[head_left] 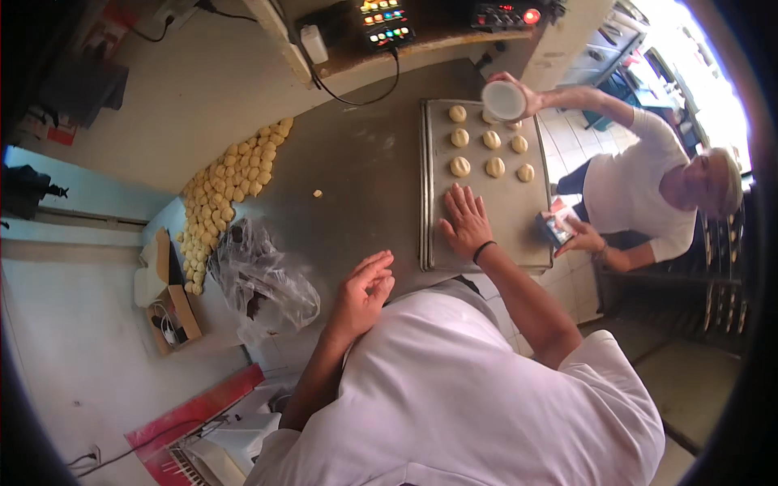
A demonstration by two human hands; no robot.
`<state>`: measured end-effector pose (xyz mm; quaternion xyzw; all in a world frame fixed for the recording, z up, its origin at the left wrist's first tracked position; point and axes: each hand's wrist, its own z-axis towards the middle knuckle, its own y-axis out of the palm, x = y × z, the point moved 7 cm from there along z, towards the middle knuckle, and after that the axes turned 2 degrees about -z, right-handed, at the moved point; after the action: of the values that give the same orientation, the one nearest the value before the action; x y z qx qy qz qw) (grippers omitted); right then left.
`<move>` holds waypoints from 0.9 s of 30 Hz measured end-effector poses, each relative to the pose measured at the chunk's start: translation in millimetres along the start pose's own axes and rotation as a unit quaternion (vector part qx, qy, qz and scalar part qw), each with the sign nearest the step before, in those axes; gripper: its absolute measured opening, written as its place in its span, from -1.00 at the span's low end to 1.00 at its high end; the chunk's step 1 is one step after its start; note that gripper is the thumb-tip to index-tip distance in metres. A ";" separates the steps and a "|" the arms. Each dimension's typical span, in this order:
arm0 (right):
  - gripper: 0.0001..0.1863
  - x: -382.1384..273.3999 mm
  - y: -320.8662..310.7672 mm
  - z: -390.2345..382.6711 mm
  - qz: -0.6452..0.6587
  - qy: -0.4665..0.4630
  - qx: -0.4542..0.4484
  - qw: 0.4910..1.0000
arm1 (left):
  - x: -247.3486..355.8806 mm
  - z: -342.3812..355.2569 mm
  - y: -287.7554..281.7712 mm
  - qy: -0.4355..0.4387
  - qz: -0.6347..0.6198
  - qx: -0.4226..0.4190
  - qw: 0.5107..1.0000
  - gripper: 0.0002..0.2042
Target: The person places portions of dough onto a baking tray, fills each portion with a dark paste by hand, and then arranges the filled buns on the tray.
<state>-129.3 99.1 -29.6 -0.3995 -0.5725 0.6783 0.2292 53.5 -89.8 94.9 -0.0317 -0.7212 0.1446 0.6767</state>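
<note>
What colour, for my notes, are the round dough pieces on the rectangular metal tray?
The round dough pieces are pale yellow; best view: head.

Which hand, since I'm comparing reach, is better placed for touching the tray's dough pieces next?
Probably the right hand: it is over the tray, close to its dough pieces. The left hand is off the tray, near the white shirt.

The right hand [468,225] spreads over the tray [519,231] (dough balls [495,168] sit just beyond).

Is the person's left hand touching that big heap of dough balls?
Apart. The head view shows it: a stretch of metal tabletop lies between the left hand and the heap of dough balls.
</note>
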 end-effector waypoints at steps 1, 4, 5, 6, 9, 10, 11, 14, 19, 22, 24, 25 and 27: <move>-0.36 2.7 -3.0 5.8 0.053 0.020 -0.018 0.998 | -7.6 -3.4 -2.7 -0.009 -0.005 0.012 1.000 -0.62; -0.39 -23.7 -43.5 5.4 0.128 -0.014 0.017 0.992 | -11.4 -13.6 -12.7 -0.035 -0.017 0.047 0.998 -0.61; -0.41 -37.0 -62.8 -1.9 0.151 -0.053 0.072 0.984 | -12.0 -18.2 -14.4 -0.051 -0.024 0.057 0.997 -0.61; -0.41 -46.1 -64.4 -6.3 0.150 -0.066 0.068 0.984 | -12.4 -21.5 -17.4 -0.052 -0.027 0.070 0.996 -0.61; -0.44 -77.4 -61.1 -7.0 0.272 -0.124 0.037 0.954 | -20.0 -25.2 -24.6 -0.055 -0.011 0.092 0.994 -0.61; -0.45 -88.4 -56.2 -3.4 0.305 -0.124 0.010 0.944 | -22.7 -26.2 -25.0 -0.060 -0.029 0.086 0.994 -0.61; -0.45 -98.8 -49.3 -0.3 0.342 -0.130 -0.025 0.930 | -25.0 -31.1 -25.5 -0.071 -0.044 0.089 0.993 -0.62; -0.48 -111.8 -35.8 14.4 0.394 -0.114 -0.065 0.910 | -16.5 -23.9 -29.5 -0.052 -0.052 0.096 0.993 -0.64; -0.60 -148.7 -20.5 59.2 0.343 -0.184 -0.031 0.920 | -14.2 -24.0 -42.9 -0.087 -0.054 0.143 0.984 -0.64; -0.60 -186.5 16.1 98.6 0.295 -0.247 -0.054 0.921 | -27.0 -44.1 -48.5 -0.077 -0.055 0.198 0.976 -0.65; -0.61 -219.9 44.5 131.5 0.223 -0.302 -0.021 0.927 | -35.1 -60.0 -48.2 -0.106 -0.059 0.210 0.970 -0.64; -0.58 -240.2 55.4 149.3 0.206 -0.311 -0.031 0.927 | -38.8 -70.6 -48.6 -0.111 -0.055 0.229 0.965 -0.64; -0.52 -284.7 76.5 185.8 0.128 -0.349 -0.045 0.927 | -54.7 -96.6 -43.7 -0.146 -0.052 0.274 0.949 -0.66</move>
<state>-103.6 -248.2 -18.7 -0.2170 -0.5903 0.7720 -0.0925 159.7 -128.8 57.2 0.2142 -0.7451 0.3045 0.5534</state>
